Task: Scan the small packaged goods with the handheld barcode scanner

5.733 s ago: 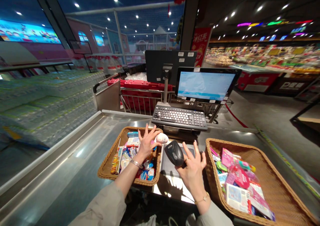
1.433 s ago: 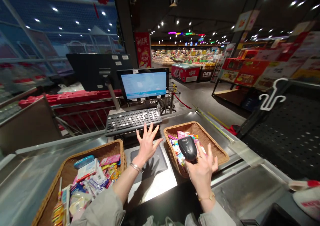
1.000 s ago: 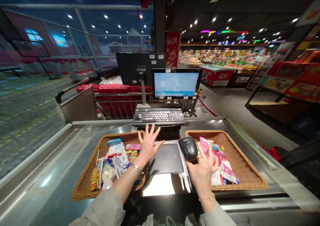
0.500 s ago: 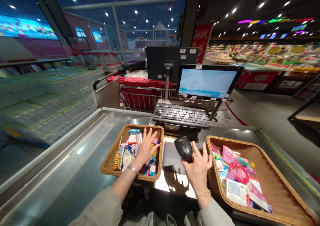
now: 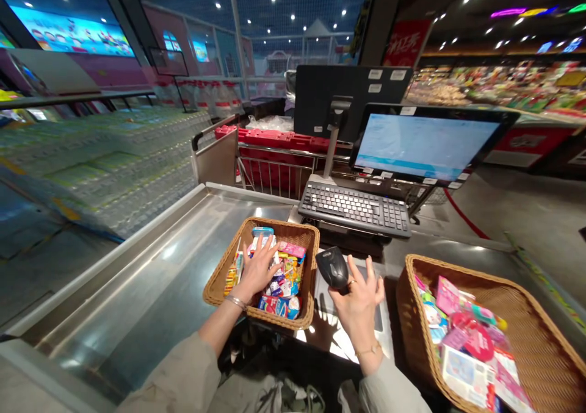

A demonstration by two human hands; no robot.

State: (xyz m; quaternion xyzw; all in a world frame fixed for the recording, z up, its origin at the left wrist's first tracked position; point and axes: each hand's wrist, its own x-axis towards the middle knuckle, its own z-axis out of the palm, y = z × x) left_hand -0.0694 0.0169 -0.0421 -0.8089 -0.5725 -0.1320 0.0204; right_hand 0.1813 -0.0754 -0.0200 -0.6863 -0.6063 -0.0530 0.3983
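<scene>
My left hand point(image 5: 259, 268) is spread open over the left wicker basket point(image 5: 315, 291), fingers apart; whether it touches the packs below I cannot tell. That basket holds small packaged goods, among them a pink pack point(image 5: 292, 249), a blue case point(image 5: 262, 231) and a red-and-blue pack point(image 5: 273, 305). A black barcode scanner point(image 5: 332, 267) is gripped in my right hand point(image 5: 359, 297), its head tilted toward the left basket. Only my thumb and part of the grip show, with the other fingers raised. To the right stands a larger wicker basket point(image 5: 540, 315) with several pink packs and a white box point(image 5: 464, 373).
Behind the baskets are a black keyboard point(image 5: 354, 208), a lit monitor point(image 5: 423, 144) and a second screen seen from behind point(image 5: 350, 99). A metal counter point(image 5: 151, 279) with a raised edge runs along the left. Beyond it is a cart with red crates point(image 5: 274, 137).
My view has turned left. My left hand has shifted left over its basket, uncovering more packs. The scanner stays in my right hand, now closer to the left basket.
</scene>
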